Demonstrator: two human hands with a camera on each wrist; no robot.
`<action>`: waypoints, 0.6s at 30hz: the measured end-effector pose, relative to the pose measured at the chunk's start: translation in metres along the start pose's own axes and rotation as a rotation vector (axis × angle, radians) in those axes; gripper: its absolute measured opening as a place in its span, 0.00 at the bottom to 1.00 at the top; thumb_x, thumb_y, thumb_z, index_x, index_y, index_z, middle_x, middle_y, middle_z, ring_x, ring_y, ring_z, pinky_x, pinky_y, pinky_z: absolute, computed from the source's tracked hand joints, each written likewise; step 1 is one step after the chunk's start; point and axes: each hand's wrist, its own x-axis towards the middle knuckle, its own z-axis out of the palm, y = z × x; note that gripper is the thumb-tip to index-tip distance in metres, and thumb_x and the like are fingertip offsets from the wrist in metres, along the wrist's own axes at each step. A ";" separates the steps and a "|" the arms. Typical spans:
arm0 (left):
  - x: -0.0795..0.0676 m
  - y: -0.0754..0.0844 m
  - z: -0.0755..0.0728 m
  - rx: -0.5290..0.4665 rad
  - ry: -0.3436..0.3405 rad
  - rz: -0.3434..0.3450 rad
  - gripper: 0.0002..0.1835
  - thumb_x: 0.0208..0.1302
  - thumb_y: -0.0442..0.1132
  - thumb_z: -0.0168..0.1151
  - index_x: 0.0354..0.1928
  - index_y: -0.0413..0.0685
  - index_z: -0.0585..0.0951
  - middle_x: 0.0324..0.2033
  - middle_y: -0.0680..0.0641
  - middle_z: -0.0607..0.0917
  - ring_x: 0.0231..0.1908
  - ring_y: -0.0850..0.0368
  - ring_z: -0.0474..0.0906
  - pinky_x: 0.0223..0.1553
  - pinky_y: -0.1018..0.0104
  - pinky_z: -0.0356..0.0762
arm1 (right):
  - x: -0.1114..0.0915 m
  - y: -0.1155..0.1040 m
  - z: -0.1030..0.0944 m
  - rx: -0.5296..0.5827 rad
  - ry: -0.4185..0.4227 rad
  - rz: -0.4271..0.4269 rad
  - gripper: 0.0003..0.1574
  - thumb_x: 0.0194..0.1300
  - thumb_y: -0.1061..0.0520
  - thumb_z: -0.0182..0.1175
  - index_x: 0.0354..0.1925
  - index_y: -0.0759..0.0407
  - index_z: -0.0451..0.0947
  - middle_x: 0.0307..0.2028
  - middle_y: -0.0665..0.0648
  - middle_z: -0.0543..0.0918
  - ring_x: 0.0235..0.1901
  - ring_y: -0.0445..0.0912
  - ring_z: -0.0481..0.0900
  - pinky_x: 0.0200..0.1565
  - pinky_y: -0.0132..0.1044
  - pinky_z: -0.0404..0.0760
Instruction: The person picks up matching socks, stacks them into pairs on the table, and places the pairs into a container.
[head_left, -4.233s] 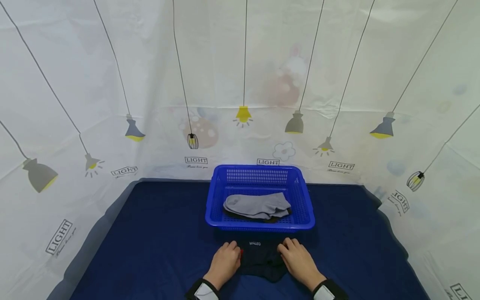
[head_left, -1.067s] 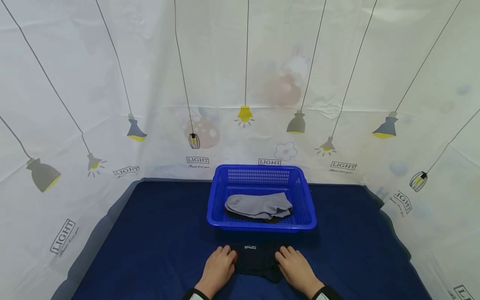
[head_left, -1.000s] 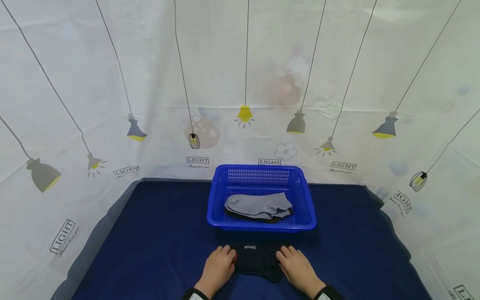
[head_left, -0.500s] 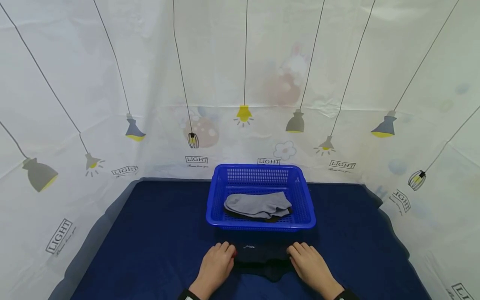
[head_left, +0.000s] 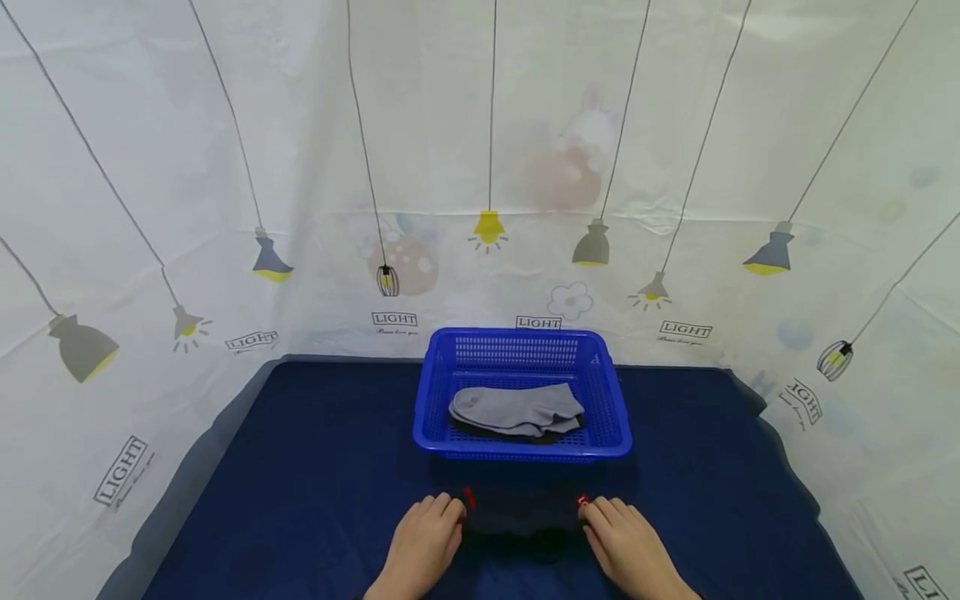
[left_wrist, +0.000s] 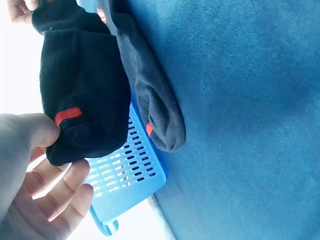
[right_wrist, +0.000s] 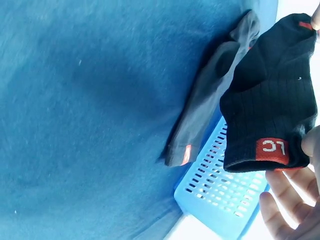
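Note:
A black sock (head_left: 525, 508) is stretched between both hands, raised above the dark blue cloth. My left hand (head_left: 423, 537) pinches its toe end, where the left wrist view shows a red stripe (left_wrist: 68, 115). At the cuff, my right hand (head_left: 630, 537) pinches the fabric beside a red label (right_wrist: 272, 150) marked with white letters. A second black sock (right_wrist: 205, 105) lies on the cloth beneath, with red patches at its toe and cuff; in the head view it is a dark shape that hardly stands out.
Just beyond the hands stands a blue plastic basket (head_left: 427, 417) with slotted walls. Grey socks (head_left: 517, 410) lie in it on top of something dark. A white sheet printed with hanging lamps (head_left: 487, 229) rises around the cloth-covered surface (head_left: 315, 483).
Both hands have lifted the upper black sock off the lower one and moved slightly apart. The white print on the sock has turned out of sight. The basket and grey socks stay put.

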 end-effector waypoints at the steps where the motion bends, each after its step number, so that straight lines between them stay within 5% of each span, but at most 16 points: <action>1: -0.001 0.000 -0.002 -0.002 -0.009 -0.006 0.09 0.54 0.38 0.74 0.32 0.54 0.80 0.25 0.57 0.75 0.24 0.64 0.66 0.26 0.74 0.63 | -0.001 -0.001 -0.001 0.004 0.002 0.003 0.20 0.48 0.60 0.75 0.38 0.49 0.77 0.31 0.43 0.76 0.29 0.35 0.69 0.29 0.27 0.66; 18: -0.008 0.003 -0.012 -0.163 -0.060 -0.063 0.08 0.55 0.34 0.71 0.32 0.52 0.80 0.25 0.59 0.75 0.25 0.68 0.64 0.27 0.75 0.66 | -0.010 -0.013 -0.004 0.113 0.018 0.043 0.22 0.46 0.64 0.76 0.38 0.51 0.77 0.31 0.41 0.75 0.28 0.33 0.69 0.29 0.28 0.71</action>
